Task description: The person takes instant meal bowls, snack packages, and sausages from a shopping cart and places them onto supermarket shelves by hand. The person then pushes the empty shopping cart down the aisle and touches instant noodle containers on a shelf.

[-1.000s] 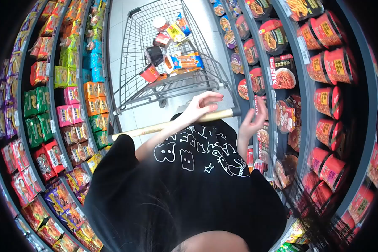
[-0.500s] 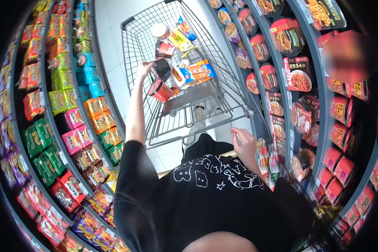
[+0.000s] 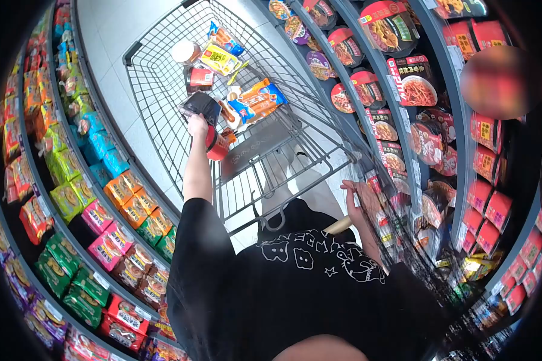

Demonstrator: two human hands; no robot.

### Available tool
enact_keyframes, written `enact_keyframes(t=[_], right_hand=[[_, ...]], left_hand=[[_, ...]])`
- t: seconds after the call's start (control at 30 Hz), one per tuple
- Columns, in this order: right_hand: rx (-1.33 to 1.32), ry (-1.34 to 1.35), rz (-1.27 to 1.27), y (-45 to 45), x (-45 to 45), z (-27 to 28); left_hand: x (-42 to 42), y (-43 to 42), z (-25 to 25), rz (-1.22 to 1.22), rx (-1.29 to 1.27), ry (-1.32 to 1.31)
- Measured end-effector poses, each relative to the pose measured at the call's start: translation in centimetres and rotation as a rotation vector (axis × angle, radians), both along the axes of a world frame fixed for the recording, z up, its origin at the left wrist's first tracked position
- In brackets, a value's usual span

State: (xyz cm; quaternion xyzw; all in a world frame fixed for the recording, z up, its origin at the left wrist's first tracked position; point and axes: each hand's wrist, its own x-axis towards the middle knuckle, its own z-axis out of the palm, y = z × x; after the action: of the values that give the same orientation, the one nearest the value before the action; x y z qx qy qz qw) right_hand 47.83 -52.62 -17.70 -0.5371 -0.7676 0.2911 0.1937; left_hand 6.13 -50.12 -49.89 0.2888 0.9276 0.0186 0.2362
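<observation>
My left hand (image 3: pixel 197 125) reaches into the shopping cart (image 3: pixel 143 79) and grips a black food tub (image 3: pixel 201 106) by its near side. Just under that hand, partly hidden by it, is a red tub (image 3: pixel 217 144). Ahead of the tub lie a red-and-black pack (image 3: pixel 199 77), a white-lidded jar (image 3: pixel 186 52) and a yellow pack (image 3: pixel 221 58). An orange-and-blue sausage pack (image 3: pixel 258 101) rests to the right. My right hand (image 3: pixel 352 201) hovers near a pale bar (image 3: pixel 338 225), fingers loosely bent and partly apart, nothing visible in it; strands of hair partly cover it.
Shelves of bagged noodles (image 3: pixel 111 235) run along the left. On the right, shelves carry instant-noodle bowls (image 3: pixel 389 26) and boxes (image 3: pixel 417 80). A blue-and-orange pack (image 3: pixel 226 38) lies at the cart's far end. A grey panel (image 3: pixel 256 148) sits at its near end.
The black tub has been raised and tilted in my left hand, now over the red tub. My right hand has turned, its fingers pointing upward. The cart appears shifted left in view.
</observation>
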Motion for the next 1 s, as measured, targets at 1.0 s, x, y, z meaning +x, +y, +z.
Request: enact_keyframes(t=[1.0], right_hand=[[-0.795,1.185,-0.089,-2.1,6.8,6.7]], left_hand=[[34.6,-6.3,45.3,-1.535,0.907,0.436]])
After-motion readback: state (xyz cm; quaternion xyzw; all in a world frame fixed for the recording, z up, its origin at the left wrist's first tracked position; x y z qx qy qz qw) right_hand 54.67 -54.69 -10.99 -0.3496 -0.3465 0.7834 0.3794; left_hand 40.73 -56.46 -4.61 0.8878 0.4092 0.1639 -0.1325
